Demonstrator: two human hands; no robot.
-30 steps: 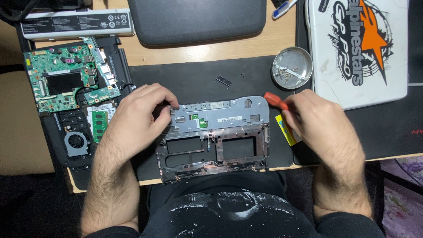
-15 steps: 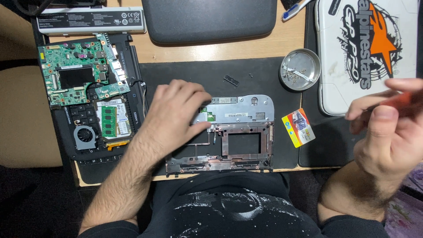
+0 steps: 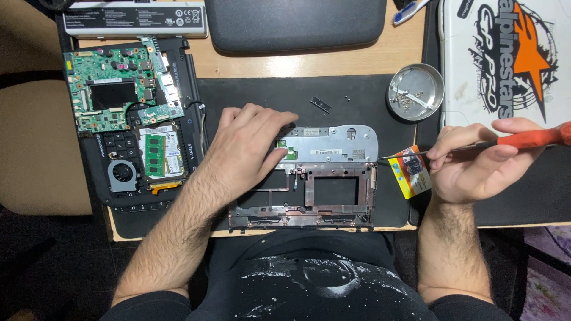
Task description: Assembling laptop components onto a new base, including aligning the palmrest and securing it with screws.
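Note:
A stripped laptop chassis frame of grey metal lies on a black mat near the table's front edge. My left hand rests flat on the frame's left part, fingers spread toward its top edge. My right hand is to the right of the frame and grips a screwdriver with an orange handle; its thin shaft points left, the tip reaching the frame's right edge. Under the shaft lies a small yellow and red card.
A green circuit board sits on a dark laptop base with a fan and memory module at the left. A round metal dish holds several screws. A white laptop lid with stickers, a battery and a dark pad lie further back.
My right hand drew away from the frame to the right with the screwdriver, then came back so the tip meets the frame's right edge. The left hand stayed on the frame.

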